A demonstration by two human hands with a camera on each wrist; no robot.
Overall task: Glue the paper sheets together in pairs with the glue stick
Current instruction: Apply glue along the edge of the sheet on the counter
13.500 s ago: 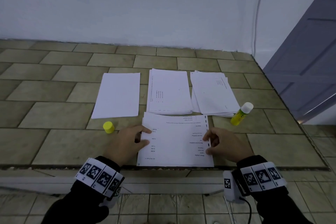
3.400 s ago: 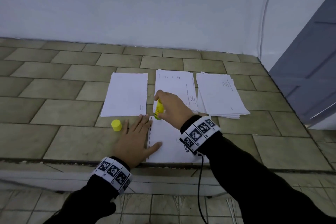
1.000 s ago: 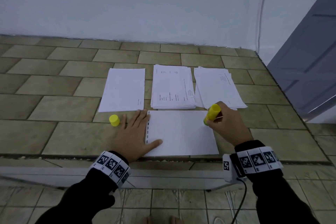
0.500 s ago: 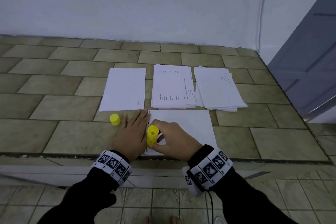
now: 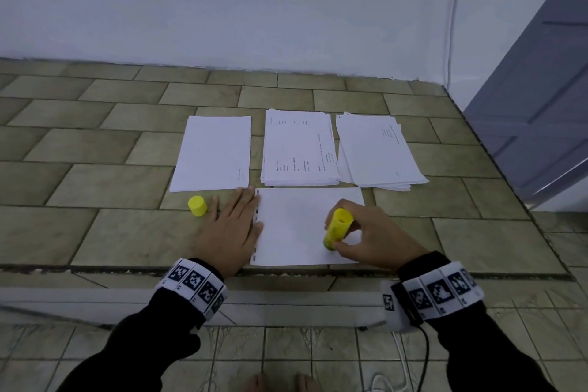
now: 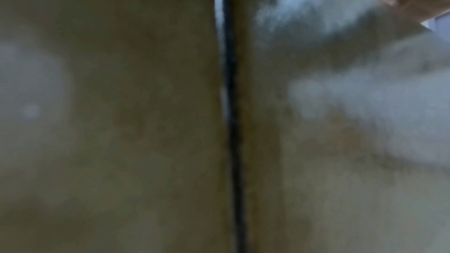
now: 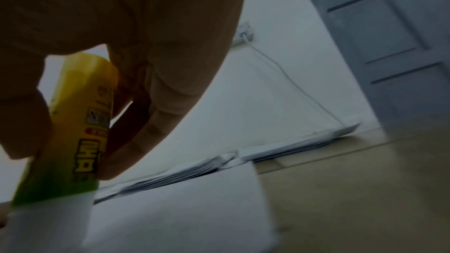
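Note:
A blank white sheet (image 5: pixel 296 223) lies crosswise on the tiled ledge (image 5: pixel 95 232) close to its front edge. My right hand (image 5: pixel 366 235) grips the yellow glue stick (image 5: pixel 336 227), tip down on the sheet's right part; the right wrist view shows the glue stick (image 7: pixel 73 141) between my fingers (image 7: pixel 155 114) over the sheet (image 7: pixel 182 209). Flat and open, my left hand (image 5: pixel 229 229) presses the sheet's left edge, thumb on the paper. The yellow cap (image 5: pixel 197 205) stands left of that hand. The left wrist view is blurred.
Behind the sheet lie a thin pile of white paper (image 5: pixel 213 156) at the left, a printed stack (image 5: pixel 299 149) in the middle and a looser stack (image 5: pixel 378 153) at the right. A grey door (image 5: pixel 541 105) stands at the right, with a cable (image 5: pixel 453 16) on the wall.
My right hand has swept the glue stick from the sheet's left edge to its right part, along the near side. The left hand stays flat on the left edge.

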